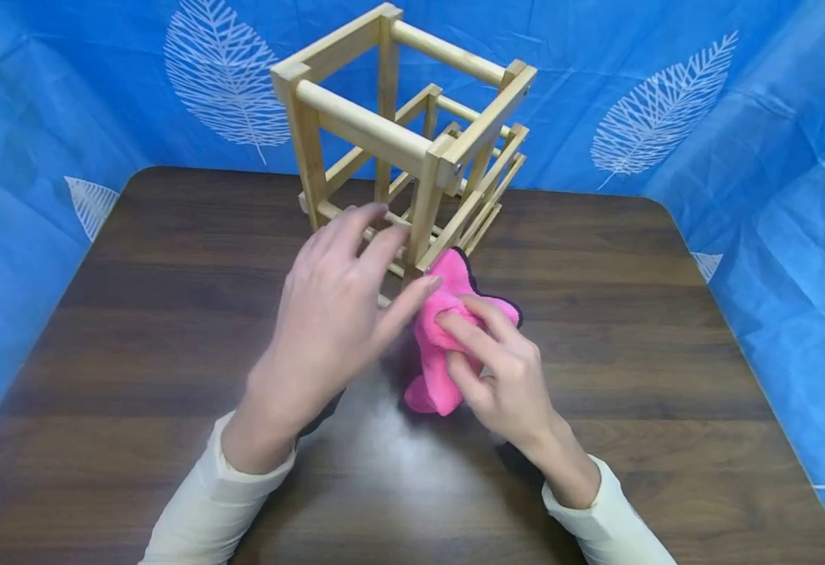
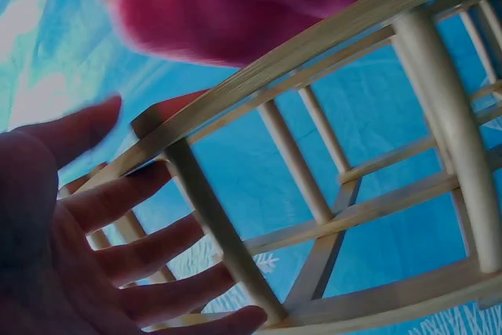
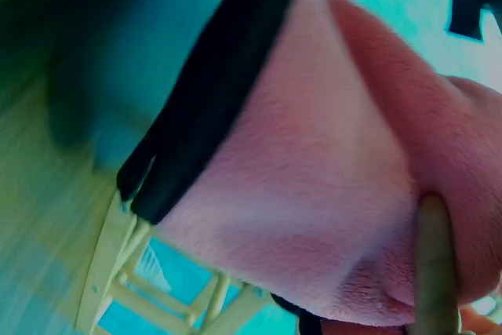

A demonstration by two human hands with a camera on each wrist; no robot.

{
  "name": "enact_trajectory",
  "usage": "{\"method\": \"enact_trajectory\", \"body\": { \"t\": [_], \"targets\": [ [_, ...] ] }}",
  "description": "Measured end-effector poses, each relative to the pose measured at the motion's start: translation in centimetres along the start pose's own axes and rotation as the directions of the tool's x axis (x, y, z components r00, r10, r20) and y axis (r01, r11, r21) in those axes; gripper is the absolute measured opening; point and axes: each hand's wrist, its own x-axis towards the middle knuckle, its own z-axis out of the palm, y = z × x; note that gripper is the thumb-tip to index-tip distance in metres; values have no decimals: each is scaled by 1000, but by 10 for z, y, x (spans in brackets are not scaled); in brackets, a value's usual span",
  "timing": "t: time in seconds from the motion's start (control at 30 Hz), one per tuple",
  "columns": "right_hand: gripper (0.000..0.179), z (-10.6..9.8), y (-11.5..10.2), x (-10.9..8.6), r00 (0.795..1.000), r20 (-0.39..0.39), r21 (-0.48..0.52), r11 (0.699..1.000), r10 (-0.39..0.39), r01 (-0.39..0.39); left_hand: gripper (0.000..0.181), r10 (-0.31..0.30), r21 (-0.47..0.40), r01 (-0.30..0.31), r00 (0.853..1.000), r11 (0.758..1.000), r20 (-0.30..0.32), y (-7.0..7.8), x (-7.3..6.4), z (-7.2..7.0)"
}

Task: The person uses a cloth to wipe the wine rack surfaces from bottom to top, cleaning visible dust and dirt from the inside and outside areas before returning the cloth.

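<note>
A pink cloth (image 1: 436, 345) with a dark edge is bunched in my right hand (image 1: 511, 377), whose fingers and thumb pinch it at the near corner of a wooden rack (image 1: 447, 169). The right wrist view shows the fuzzy cloth (image 3: 290, 170) close up, its black border and one finger (image 3: 435, 264) pressing into it. My left hand (image 1: 334, 306) has its fingers spread beside the rack's near side, holding nothing. In the left wrist view the left fingers (image 2: 157, 256) reach along a wooden post, with the thumb apart from them.
The rack stands on a dark brown wooden table (image 1: 631, 353), toward its back edge. A blue curtain (image 1: 546, 47) with white leaf prints hangs behind the table and on both sides.
</note>
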Motion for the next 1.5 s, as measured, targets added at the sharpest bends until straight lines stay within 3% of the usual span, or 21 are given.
{"method": "enact_trajectory", "body": {
  "t": [0.13, 0.2, 0.33, 0.37, 0.43, 0.63, 0.77, 0.9, 1.03, 1.27, 1.5],
  "targets": [
    [27, -15, 5, 6, 979, -182, 53, 996, 87, -79, 30, 6, 15, -6, 999, 1000, 51, 4, 3, 3],
    [26, -23, 7, 12, 947, -279, 87, 986, 158, -139, 27, 9, 0, -9, 998, 1000, 58, 4, 3, 4],
    [31, -34, 12, 35, 856, -444, 154, 964, 264, -217, 27, 27, -26, -25, 998, 999, 59, 4, 4, 6],
    [32, -35, 14, 43, 841, -470, 160, 963, 269, -218, 27, 26, -31, -24, 998, 999, 61, 4, 4, 6],
    [35, -38, 17, 60, 833, -491, 161, 966, 257, -203, 28, 13, -35, -10, 997, 999, 74, 4, 5, 5],
    [36, -35, 19, 108, 876, -448, 133, 982, 179, -132, 35, -16, -36, 20, 994, 999, 110, 4, 4, 4],
    [37, -31, 18, 120, 916, -375, 132, 986, 147, -104, 34, -5, -48, 10, 995, 999, 103, 6, 4, 5],
    [39, -31, 15, 118, 944, -313, 93, 993, 104, -79, 33, 11, -65, -5, 996, 998, 93, 6, 6, 4],
    [36, -29, 7, 113, 958, -287, 36, 999, 27, -17, 32, 35, -76, -29, 996, 997, 83, 3, 9, 4],
    [30, -14, -12, 102, 966, -221, -24, 991, -133, 131, 37, 46, -79, -39, 995, 996, 93, -4, 8, 5],
    [27, 3, -17, 87, 967, -149, -125, 974, -206, 188, 34, 68, -139, -52, 991, 989, 116, -18, 9, 3]
  ]
}}
